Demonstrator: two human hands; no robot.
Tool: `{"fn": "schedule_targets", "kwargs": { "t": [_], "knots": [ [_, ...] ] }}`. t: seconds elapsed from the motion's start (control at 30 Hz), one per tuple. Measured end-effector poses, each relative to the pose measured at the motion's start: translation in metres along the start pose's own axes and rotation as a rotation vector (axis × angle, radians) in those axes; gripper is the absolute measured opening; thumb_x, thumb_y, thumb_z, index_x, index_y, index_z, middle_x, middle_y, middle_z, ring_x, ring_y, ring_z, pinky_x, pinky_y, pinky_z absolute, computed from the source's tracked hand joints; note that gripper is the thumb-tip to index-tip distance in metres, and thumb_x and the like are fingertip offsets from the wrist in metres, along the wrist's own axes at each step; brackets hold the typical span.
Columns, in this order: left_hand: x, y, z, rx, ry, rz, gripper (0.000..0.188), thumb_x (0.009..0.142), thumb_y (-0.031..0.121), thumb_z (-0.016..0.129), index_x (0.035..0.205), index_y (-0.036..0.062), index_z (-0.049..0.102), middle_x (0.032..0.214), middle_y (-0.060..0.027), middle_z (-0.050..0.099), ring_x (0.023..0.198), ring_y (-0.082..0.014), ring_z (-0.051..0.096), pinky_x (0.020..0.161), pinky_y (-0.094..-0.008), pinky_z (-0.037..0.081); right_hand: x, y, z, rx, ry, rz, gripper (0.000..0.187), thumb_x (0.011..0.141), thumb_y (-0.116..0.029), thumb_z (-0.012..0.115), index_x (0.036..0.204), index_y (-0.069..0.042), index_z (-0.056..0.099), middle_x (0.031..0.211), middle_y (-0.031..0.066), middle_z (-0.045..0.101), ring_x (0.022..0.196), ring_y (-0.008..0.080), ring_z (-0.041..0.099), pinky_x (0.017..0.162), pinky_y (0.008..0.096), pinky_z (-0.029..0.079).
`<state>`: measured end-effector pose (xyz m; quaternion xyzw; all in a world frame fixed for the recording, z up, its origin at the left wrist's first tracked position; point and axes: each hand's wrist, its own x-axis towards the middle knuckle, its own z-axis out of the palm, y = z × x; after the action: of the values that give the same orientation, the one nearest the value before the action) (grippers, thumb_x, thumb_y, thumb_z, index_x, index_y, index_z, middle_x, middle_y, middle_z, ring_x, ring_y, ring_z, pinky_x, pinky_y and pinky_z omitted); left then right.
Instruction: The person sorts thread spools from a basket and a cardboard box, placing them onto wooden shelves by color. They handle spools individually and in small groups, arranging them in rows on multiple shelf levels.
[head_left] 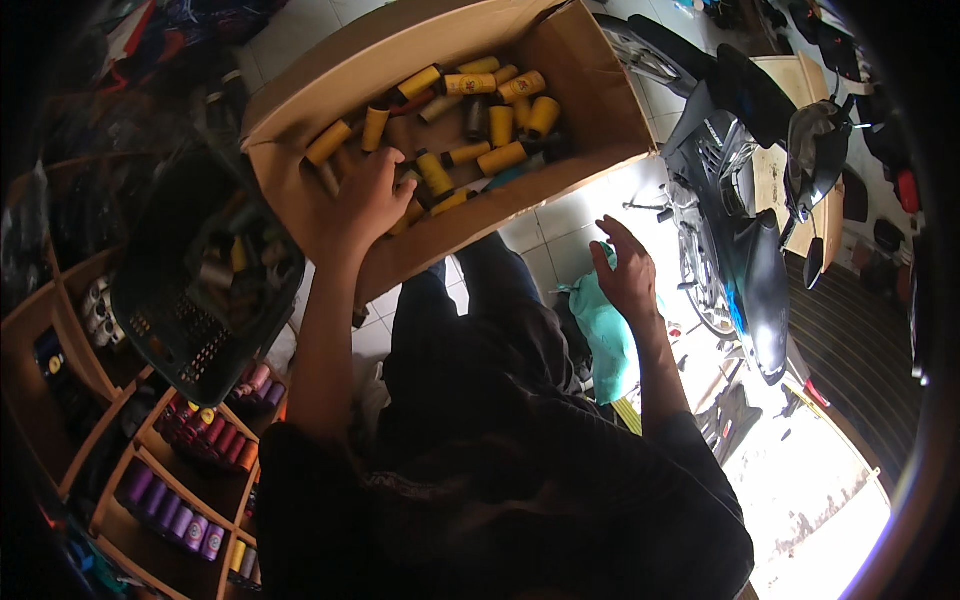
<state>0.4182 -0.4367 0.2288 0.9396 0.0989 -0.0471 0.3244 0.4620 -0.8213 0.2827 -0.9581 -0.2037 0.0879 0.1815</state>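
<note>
A large open cardboard box (588, 70) stands in front of me, with several yellow thread spools (503, 157) and a few darker ones lying loose inside. My left hand (368, 208) reaches over the box's near left side, close to a yellow spool (434, 174). Its fingers are bent but apart, and no spool shows between them. My right hand (628, 272) hovers outside the box, below its right corner, with thumb and fingers spread and nothing in it. Beneath that hand is a turquoise bag (606, 335).
At left, a dark plastic basket (165, 335) holds more spools. Below it are wooden shelves (120, 480) with purple spools (172, 515) and red spools (212, 432). A dark motorcycle (745, 235) stands at right on the tiled floor (535, 262).
</note>
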Motion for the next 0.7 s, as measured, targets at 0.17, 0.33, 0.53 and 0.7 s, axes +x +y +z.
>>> {"fn": "schedule_targets", "kwargs": {
  "t": [0.17, 0.33, 0.53, 0.7],
  "knots": [
    [0.047, -0.05, 0.056, 0.067, -0.274, -0.2, 0.041, 0.086, 0.022, 0.07, 0.12, 0.0026, 0.057, 0.12, -0.0195, 0.06, 0.112, -0.0389, 0.059, 0.095, -0.0464, 0.05, 0.07, -0.048, -0.028, -0.077, 0.094, -0.191, 0.033, 0.085, -0.012, 0.07, 0.117, -0.007, 0.066, 0.125, 0.0126, 0.065, 0.108, 0.0334, 0.064, 0.089, 0.0411, 0.055],
    [0.04, -0.097, 0.122, 0.156, -0.359, -0.298, 0.065, 0.083, 0.037, 0.073, 0.135, 0.0053, 0.049, 0.138, -0.0241, 0.049, 0.129, -0.0401, 0.048, 0.107, -0.045, 0.042, 0.16, -0.013, 0.027, -0.02, -0.128, -0.317, 0.022, 0.087, -0.018, 0.067, 0.105, -0.005, 0.066, 0.112, 0.0146, 0.068, 0.101, 0.0326, 0.067, 0.086, 0.0432, 0.056],
    [0.022, -0.085, 0.161, -0.116, -0.362, -0.766, 0.108, 0.056, 0.029, 0.094, 0.143, 0.004, 0.034, 0.135, -0.022, 0.053, 0.131, -0.036, 0.05, 0.109, -0.0444, 0.044, 0.254, 0.022, 0.096, -0.314, -0.631, -0.204, 0.028, 0.088, -0.026, 0.064, 0.108, -0.006, 0.062, 0.101, 0.0172, 0.068, 0.097, 0.0354, 0.068, 0.081, 0.047, 0.055],
    [0.002, -0.141, 0.2, -0.073, -0.304, -0.856, 0.082, 0.072, 0.025, 0.084, 0.138, 0.0029, 0.041, 0.131, -0.0215, 0.057, 0.124, -0.038, 0.055, 0.106, -0.0451, 0.045, 0.293, 0.036, 0.151, -0.429, -0.766, -0.265, 0.024, 0.09, -0.021, 0.059, 0.107, -0.006, 0.067, 0.106, 0.0149, 0.07, 0.098, 0.0321, 0.07, 0.079, 0.0459, 0.058]
  ]
}}
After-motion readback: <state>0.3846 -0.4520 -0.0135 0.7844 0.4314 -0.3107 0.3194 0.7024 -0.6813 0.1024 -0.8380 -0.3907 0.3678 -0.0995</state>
